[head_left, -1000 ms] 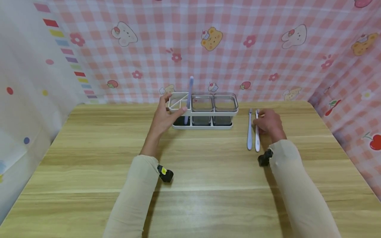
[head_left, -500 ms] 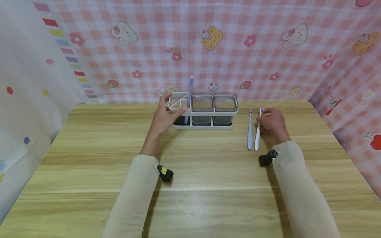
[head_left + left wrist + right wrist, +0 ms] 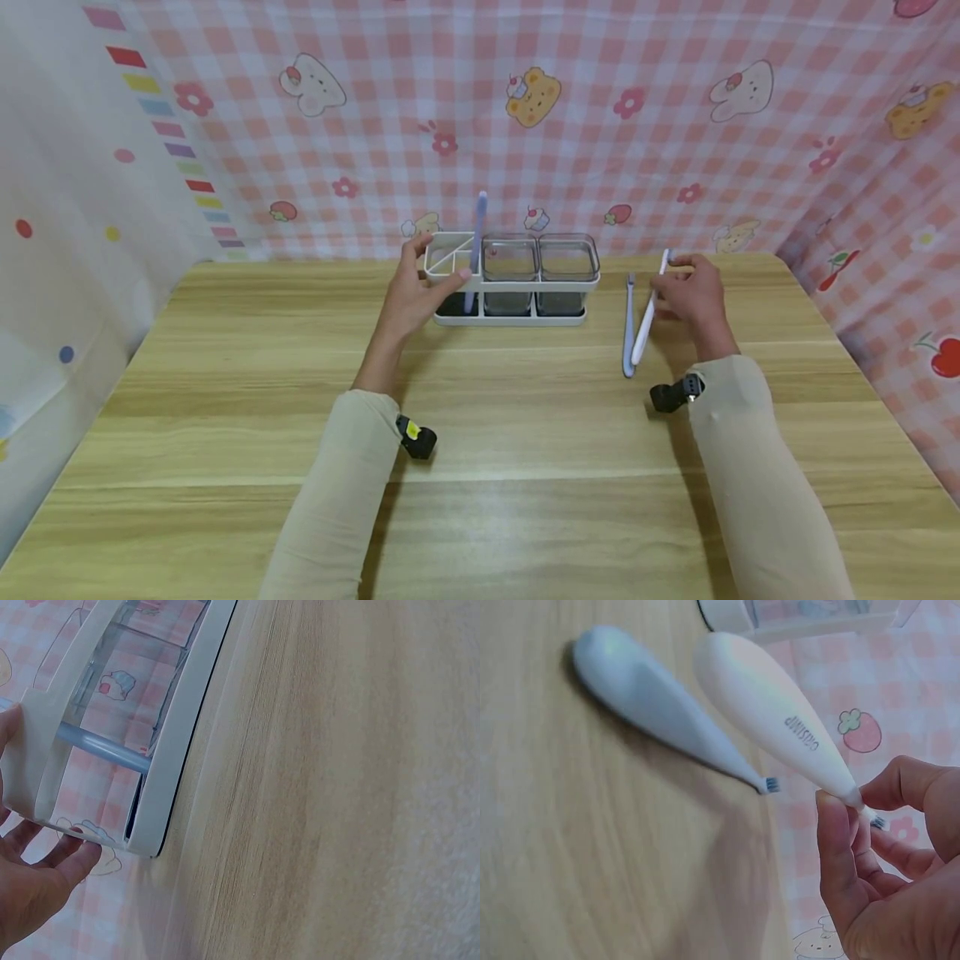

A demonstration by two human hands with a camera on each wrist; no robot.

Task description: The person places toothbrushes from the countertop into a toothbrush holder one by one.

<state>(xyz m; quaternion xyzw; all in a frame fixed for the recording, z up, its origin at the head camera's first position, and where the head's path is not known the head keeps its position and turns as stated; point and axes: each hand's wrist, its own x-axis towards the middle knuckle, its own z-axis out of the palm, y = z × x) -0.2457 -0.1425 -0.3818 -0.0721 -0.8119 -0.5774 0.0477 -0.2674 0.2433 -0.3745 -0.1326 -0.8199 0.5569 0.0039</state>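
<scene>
A white toothbrush (image 3: pixel 769 705) is pinched near its bristle end by my right hand (image 3: pixel 693 296), its handle slanting toward me above the table. Beside it on the wood lies a blue toothbrush (image 3: pixel 629 329). My left hand (image 3: pixel 416 292) grips the left end of a white toothbrush holder (image 3: pixel 517 322), thumb at the front and fingers round the side, as the left wrist view also shows. In the holder's left section a purple-blue toothbrush (image 3: pixel 478 233) stands upright, leaning slightly.
Two clear cups (image 3: pixel 568 260) sit in the holder's middle and right sections. Dividers (image 3: pixel 450 254) split its left top opening. Behind the wooden table (image 3: pixel 510 458) hangs a pink checked cloth (image 3: pixel 390 125), and more cloth hangs at both sides.
My right hand has lifted the white toothbrush off the table, moving slightly away and to the right as the brush tilted. The left hand and the holder have stayed still.
</scene>
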